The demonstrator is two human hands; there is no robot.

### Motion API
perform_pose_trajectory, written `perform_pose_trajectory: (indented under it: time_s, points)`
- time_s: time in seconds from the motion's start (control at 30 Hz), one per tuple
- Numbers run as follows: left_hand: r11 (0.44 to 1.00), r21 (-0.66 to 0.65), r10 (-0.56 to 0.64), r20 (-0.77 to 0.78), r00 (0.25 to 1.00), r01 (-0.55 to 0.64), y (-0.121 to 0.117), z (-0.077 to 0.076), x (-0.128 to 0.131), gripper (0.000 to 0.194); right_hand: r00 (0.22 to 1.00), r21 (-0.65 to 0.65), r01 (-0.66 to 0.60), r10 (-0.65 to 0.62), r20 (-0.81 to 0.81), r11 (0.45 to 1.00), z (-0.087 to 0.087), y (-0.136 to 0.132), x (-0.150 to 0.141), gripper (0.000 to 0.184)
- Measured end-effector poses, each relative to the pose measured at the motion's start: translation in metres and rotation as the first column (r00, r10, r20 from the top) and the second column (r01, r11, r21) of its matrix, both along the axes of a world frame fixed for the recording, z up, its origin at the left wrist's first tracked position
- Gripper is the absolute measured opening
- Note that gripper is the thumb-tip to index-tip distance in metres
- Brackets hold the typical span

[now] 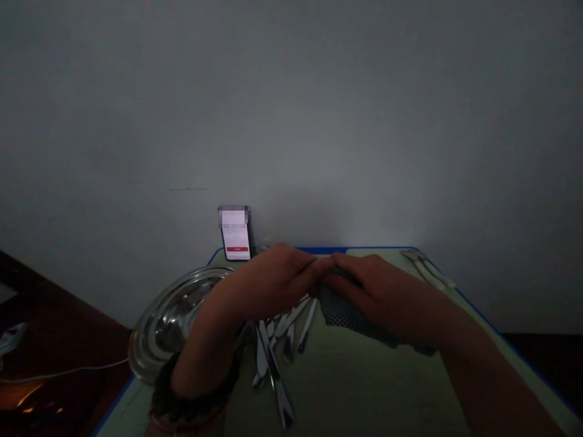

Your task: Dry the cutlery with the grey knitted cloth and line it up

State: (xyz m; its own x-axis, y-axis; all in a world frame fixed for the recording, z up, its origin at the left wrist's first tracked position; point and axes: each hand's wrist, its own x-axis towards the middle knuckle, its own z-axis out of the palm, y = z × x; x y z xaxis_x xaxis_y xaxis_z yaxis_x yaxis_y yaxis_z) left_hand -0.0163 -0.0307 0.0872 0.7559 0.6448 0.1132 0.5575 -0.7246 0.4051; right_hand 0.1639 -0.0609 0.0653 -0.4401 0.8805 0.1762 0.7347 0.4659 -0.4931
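Note:
My left hand (279, 276) reaches in over a pile of metal cutlery (276, 346), its fingers pressed together against the fingertips of my right hand. What the left fingers pinch, if anything, is hidden behind them. Closed around a grey cloth (357, 315) with a checked edge is my right hand (376, 282); the cloth hangs below the palm over the table. The pile spreads below and behind the left wrist, with several handles pointing toward me.
A shiny steel bowl (141, 349) stands at the table's left side, partly behind my left arm. A phone (236, 243) leans upright against the wall. Forks with pale handles (430, 273) lie at the far right corner of the pale green, blue-edged table (355, 388). A white cable runs at left.

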Motion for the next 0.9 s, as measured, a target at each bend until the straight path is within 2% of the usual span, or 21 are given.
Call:
perform_pose_trajectory:
  time_s: [0.07, 0.17, 0.27, 0.4, 0.5, 0.6, 0.77, 0.9]
  points:
    - [1.0, 0.015, 0.012, -0.016, 1.0, -0.012, 0.003, 0.001, -0.004, 0.043, 1.0, -0.038, -0.014, 0.014, 0.019, 0.999, 0.001, 0.001, 0.005, 0.029]
    - [0.993, 0.076, 0.092, -0.02, 0.996, -0.09, 0.007, 0.002, -0.003, 0.044, 0.997, -0.09, -0.021, 0.027, 0.07, 0.996, 0.004, 0.002, 0.015, 0.032]
    - [0.977, 0.171, 0.129, -0.008, 0.992, -0.126, 0.008, -0.001, 0.004, 0.042, 0.996, -0.079, 0.008, -0.001, 0.091, 0.997, 0.006, 0.003, 0.02, 0.03]
    - [0.935, 0.346, 0.08, 0.004, 0.997, -0.076, 0.008, -0.009, 0.015, 0.04, 0.999, -0.034, -0.029, 0.027, -0.04, 0.999, 0.003, 0.004, 0.012, 0.024]
    - [0.911, 0.409, 0.008, 0.084, 0.996, -0.042, 0.01, -0.011, 0.015, 0.04, 0.991, -0.017, -0.069, 0.066, -0.121, 0.997, -0.001, 0.007, 0.006, 0.026]
    - [0.927, 0.375, -0.01, 0.112, 0.994, -0.033, 0.013, -0.01, 0.009, 0.039, 0.993, -0.003, -0.068, 0.068, -0.096, 0.998, -0.005, 0.011, 0.004, 0.027]
    - [0.948, 0.282, 0.125, 0.09, 0.988, -0.146, 0.023, -0.011, 0.0, 0.036, 0.998, -0.05, -0.033, 0.036, 0.053, 0.998, -0.004, 0.015, 0.014, 0.03]
    - [0.954, 0.224, 0.173, 0.133, 0.976, -0.199, 0.027, -0.01, -0.012, 0.037, 0.996, -0.11, -0.056, 0.063, 0.063, 0.992, 0.002, 0.014, 0.028, 0.032]
